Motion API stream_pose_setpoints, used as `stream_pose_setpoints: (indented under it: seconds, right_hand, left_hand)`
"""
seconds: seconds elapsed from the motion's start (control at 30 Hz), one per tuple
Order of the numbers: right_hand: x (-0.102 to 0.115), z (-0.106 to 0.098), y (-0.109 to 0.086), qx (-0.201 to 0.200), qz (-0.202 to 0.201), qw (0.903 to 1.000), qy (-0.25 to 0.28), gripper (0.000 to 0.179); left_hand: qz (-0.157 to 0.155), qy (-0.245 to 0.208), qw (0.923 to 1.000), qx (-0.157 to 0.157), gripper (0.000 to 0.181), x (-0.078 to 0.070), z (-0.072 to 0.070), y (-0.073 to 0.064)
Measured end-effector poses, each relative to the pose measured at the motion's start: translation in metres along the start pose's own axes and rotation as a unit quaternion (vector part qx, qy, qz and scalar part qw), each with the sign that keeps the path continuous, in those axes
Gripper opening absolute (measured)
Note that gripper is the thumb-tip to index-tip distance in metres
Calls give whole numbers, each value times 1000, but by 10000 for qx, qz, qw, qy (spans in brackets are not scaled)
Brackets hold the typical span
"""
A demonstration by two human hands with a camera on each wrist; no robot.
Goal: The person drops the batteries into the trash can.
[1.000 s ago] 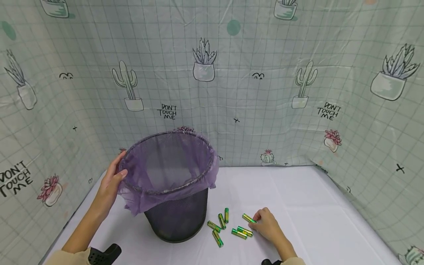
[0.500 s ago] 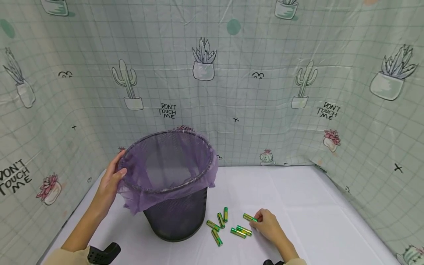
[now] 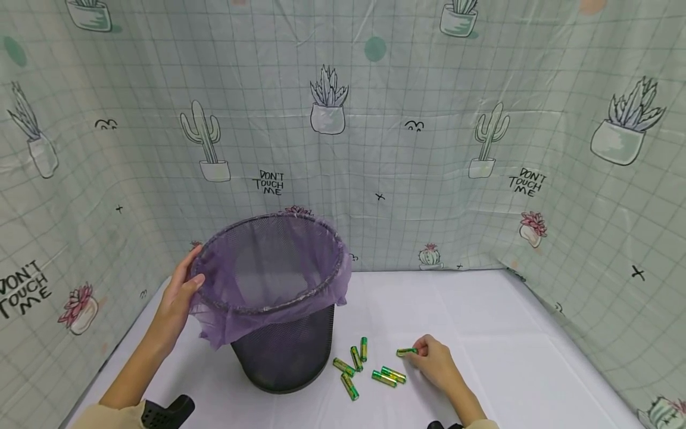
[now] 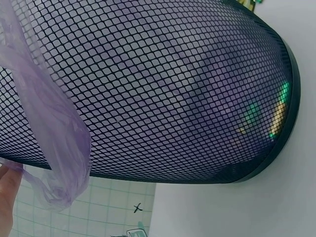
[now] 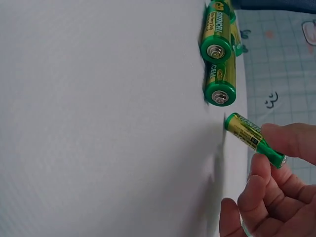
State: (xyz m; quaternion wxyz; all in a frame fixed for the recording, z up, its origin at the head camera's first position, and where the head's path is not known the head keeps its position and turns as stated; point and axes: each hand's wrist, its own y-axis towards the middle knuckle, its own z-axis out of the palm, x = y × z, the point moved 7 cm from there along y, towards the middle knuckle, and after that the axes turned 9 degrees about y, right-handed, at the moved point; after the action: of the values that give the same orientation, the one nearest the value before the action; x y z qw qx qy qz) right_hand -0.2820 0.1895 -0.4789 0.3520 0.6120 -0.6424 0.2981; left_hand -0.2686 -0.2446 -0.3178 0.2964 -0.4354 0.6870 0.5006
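A black mesh wastebasket (image 3: 289,351) with a purple bag (image 3: 236,328) folded over its rim leans toward the left. My left hand (image 3: 179,292) grips that rim, thumb on the near side. Over the table on the right, my right hand (image 3: 435,363) pinches one end of a green and gold battery (image 3: 406,352) between thumb and fingers. The right wrist view shows this battery (image 5: 244,131) tilted, its free end pointing away from the fingertips. Through the mesh in the left wrist view, a green and gold battery (image 4: 280,111) shows at the basket's bottom.
Between basket and right hand lie several more batteries, a pair side by side (image 3: 384,379) and a looser group (image 3: 350,386) near the basket's base. A white cloth covers the table (image 3: 482,322). Behind and at both sides hangs a grid-patterned curtain (image 3: 375,149) with cactus drawings.
The battery in my right hand has swung from slanting to nearly level in the head view, shifting slightly right. My left hand and the basket stay in place.
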Motion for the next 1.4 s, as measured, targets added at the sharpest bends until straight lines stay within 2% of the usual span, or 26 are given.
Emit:
stream_pose_setpoints:
  seconds: [0.37, 0.53, 0.93, 1.07, 1.2, 1.4]
  right_hand:
    - [20, -6, 3, -319, -248, 9982, 450, 19]
    - [40, -8, 0, -308, -361, 9964, 698, 18]
    - [88, -21, -8, -331, -774, 9929, 842, 16]
    - [107, -25, -12, -345, -1100, 9894, 885, 17]
    - [133, -30, -20, -347, -1541, 9826, 975, 18]
    - [171, -34, -31, -268, -1994, 9733, 1107, 19]
  left_hand:
    - [-20, 66, 10000, -17, 56, 0, 0, 0]
    - [-42, 63, 10000, 5, 56, 0, 0, 0]
    - [-3, -35, 10000, -15, 55, 0, 0, -1]
    - [10, -45, 10000, -34, 55, 0, 0, -1]
    - [13, -66, 10000, -57, 55, -1, 1, -1]
    - [-4, -86, 9999, -57, 55, 0, 1, -1]
